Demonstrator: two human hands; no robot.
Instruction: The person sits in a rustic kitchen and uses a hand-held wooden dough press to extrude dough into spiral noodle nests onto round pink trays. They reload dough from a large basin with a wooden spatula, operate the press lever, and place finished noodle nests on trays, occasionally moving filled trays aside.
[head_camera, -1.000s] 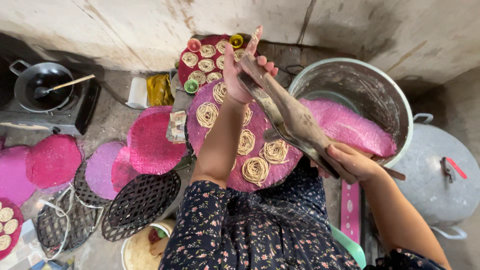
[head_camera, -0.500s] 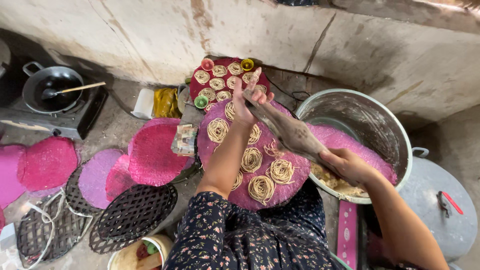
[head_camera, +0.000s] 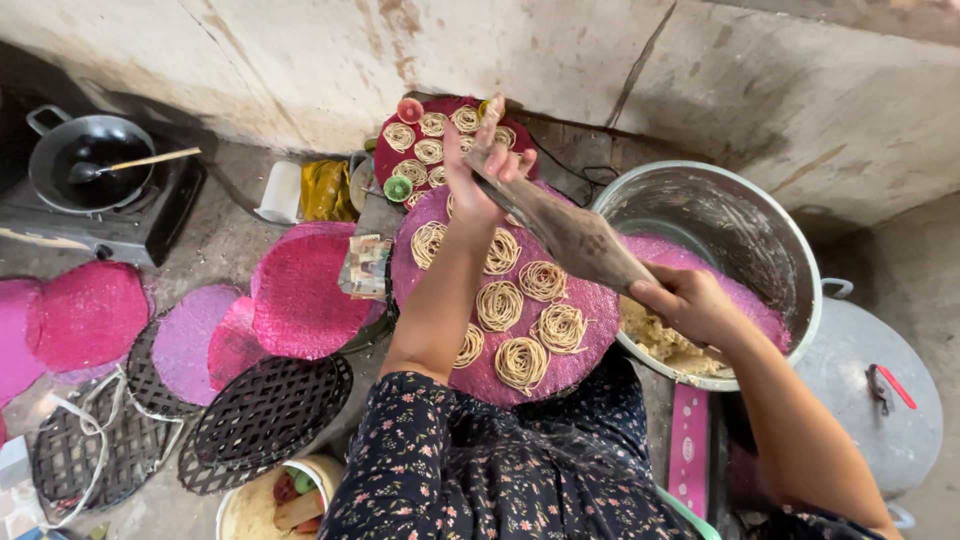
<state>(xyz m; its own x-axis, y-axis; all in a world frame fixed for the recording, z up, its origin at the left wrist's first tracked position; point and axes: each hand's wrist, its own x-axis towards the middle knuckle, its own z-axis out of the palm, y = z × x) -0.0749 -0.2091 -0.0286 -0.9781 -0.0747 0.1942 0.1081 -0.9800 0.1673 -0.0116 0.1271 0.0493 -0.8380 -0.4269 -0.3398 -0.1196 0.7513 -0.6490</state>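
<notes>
Noodle coils (head_camera: 521, 362) crowd the pink mat (head_camera: 590, 300); the metal pot (head_camera: 745, 230) blocks its right edge. Bare floor (head_camera: 215, 225) lies open at left.

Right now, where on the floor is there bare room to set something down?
Bare concrete lies between the stove and the pink mats, by the white cup, and right of the steel lid. It is crowded around the noodle tray, pot and black racks.
</notes>
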